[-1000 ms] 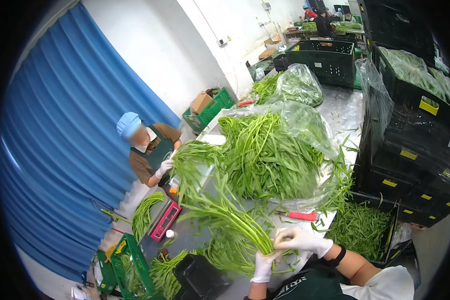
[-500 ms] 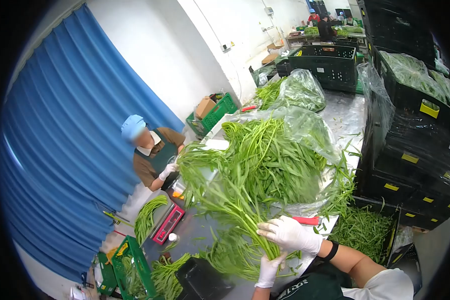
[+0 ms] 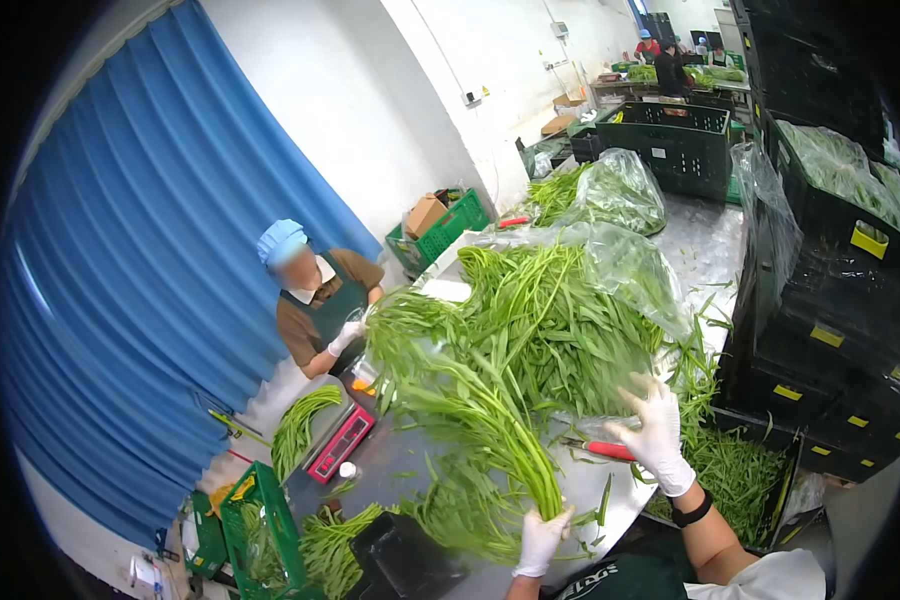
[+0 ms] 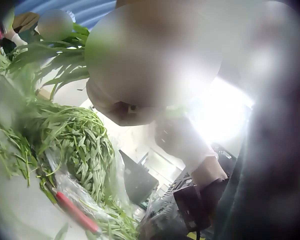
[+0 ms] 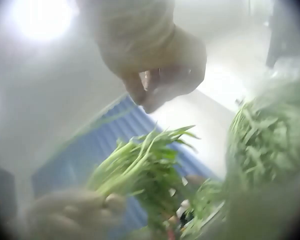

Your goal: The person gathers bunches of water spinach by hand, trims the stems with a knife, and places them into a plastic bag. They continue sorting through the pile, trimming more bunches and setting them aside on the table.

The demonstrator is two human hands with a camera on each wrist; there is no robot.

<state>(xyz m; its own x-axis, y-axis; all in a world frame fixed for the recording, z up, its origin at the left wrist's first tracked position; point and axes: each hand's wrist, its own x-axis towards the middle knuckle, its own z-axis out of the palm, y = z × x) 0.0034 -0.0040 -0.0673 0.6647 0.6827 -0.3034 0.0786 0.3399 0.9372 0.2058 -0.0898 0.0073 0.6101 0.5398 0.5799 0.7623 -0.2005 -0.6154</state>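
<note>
Gloved in white, my left hand (image 3: 542, 540) grips a bunch of long-stemmed leafy greens (image 3: 526, 450) by the stem ends in the head view. The stems slope up and left, their leaves overlapping the large heap of greens (image 3: 560, 320). My right hand (image 3: 658, 430), also gloved, is raised to the right of the bunch with its fingers spread, holding nothing. Below its palm lies a red-handled tool (image 3: 610, 450) on the table. In the right wrist view the bunch (image 5: 135, 165) rises out of the blurred left hand (image 5: 75, 212).
Across the table a person in a blue cap (image 3: 320, 295) stands near a red scale (image 3: 342, 443) bearing greens. A black container (image 3: 405, 555) sits at the front edge. Black crates (image 3: 820, 330) are stacked on the right, above a crate of loose leaves (image 3: 735, 465).
My right hand has left the bunch and moved right and up, its fingers spreading. My left hand keeps its grip on the stems. The head view has shifted slightly.
</note>
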